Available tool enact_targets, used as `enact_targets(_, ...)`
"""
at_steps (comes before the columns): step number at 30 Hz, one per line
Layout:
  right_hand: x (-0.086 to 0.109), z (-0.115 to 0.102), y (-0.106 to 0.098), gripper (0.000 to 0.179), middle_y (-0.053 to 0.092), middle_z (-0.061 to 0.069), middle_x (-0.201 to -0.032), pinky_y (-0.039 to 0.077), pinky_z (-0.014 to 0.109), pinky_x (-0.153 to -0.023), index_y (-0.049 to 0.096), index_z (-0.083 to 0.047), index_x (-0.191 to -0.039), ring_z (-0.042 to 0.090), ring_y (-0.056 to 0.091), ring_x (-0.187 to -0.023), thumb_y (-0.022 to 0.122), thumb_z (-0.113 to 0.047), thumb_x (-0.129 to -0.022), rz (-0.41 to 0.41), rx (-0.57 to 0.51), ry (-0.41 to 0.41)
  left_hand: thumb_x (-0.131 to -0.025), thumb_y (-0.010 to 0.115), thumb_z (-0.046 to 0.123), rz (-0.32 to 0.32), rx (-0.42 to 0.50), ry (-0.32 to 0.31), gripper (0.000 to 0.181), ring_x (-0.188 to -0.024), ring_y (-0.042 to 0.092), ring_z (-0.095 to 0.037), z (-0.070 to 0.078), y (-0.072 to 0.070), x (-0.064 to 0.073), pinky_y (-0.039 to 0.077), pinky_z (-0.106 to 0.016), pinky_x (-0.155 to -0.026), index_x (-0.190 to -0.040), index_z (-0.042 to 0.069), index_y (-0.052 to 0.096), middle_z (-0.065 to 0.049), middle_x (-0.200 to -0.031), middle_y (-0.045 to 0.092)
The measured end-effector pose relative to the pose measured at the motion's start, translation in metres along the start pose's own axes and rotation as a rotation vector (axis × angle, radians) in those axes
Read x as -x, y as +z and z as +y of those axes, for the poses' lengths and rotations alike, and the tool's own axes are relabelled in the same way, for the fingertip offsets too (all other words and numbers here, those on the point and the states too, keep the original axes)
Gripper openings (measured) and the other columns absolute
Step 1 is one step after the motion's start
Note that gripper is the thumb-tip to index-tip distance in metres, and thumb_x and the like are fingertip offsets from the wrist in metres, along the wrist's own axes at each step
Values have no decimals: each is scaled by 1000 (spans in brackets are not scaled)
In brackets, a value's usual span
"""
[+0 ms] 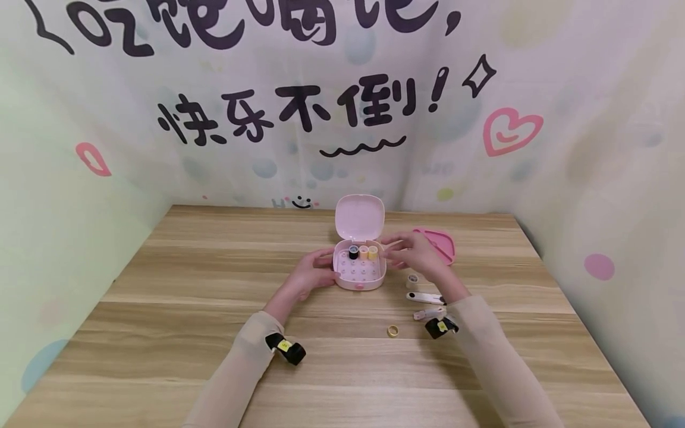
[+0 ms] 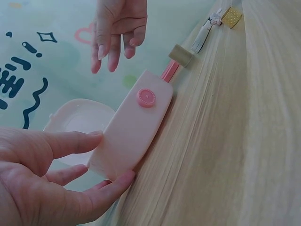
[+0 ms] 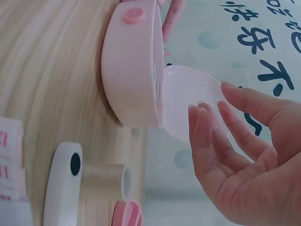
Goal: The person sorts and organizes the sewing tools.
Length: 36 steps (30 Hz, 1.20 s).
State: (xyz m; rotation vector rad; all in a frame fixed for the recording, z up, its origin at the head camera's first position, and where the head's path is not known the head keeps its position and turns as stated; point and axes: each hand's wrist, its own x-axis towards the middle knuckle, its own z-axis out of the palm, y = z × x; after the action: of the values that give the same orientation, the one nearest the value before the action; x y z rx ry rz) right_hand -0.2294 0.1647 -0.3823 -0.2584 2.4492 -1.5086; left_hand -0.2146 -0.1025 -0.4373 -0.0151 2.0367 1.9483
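Observation:
A pale pink sewing box stands with its lid raised at the back. Inside are a black thread spool, a peach spool and a yellow spool, in a row at the back above several small pegs. My left hand holds the box's left side, thumb near the front corner and a finger at the rim. Beside the right rim hovers my right hand, its fingers loosely bent with nothing between them, as the right wrist view also shows.
To the right lie a bright pink tray-like piece, a beige spool, a white thread snipper and a folded measuring tape. A gold thimble ring sits nearer the front. A printed cloth wall rises behind the table.

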Motion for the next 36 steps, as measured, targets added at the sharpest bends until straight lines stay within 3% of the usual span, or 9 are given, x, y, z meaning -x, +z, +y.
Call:
enact_targets(6, 6, 8, -6, 37, 73, 27, -117, 66, 48, -88, 64, 8, -134, 36, 72, -101, 71, -7, -101, 36, 41, -5, -90, 69, -18, -1, -3, -6, 71, -123, 64, -43, 1, 0, 0, 63, -40, -97, -156, -3, 46, -35, -151, 49)
enact_targets(12, 13, 14, -13, 38, 73, 27, -116, 67, 38, -81, 63, 8, -134, 41, 71, -100, 71, -8, -101, 59, 51, 7, -90, 69, -18, -2, -6, -16, 71, -118, 66, -38, 1, 0, 0, 64, -40, -96, -156, -2, 47, -35, -151, 49)
enact_targets(15, 15, 17, -15, 39, 73, 28, -117, 66, 34, -77, 63, 10, -134, 38, 72, -96, 71, -9, -101, 55, 38, 5, -90, 69, -18, 0, -8, -17, 71, -119, 66, -40, 1, 0, 1, 64, -40, -97, -155, -1, 47, -35, -151, 49)
enact_targets(25, 24, 23, -24, 40, 71, 28, -116, 67, 35, -79, 62, 12, -133, 24, 71, -90, 71, -8, -101, 52, 15, 10, -91, 68, -17, 0, 2, -15, 70, -123, 64, -42, 2, 0, 2, 63, -42, -99, -156, -2, 47, -35, -151, 49)
enact_targets(31, 30, 31, -26, 36, 73, 29, -109, 65, 30, -72, 61, 18, -130, 16, 68, -84, 68, 0, -100, 56, 22, -18, -91, 68, -17, 5, -2, -14, 70, -118, 66, -38, 1, 1, 2, 63, -42, -98, -156, -1, 47, -35, -151, 49)
enact_targets(36, 34, 36, -26, 36, 71, 28, -108, 65, 29, -72, 59, 19, -131, 16, 67, -86, 66, 2, -100, 44, 1, -9, -92, 68, -16, 4, -5, -13, 69, -118, 66, -37, 1, 0, 2, 63, -41, -98, -156, -1, 47, -34, -151, 50)
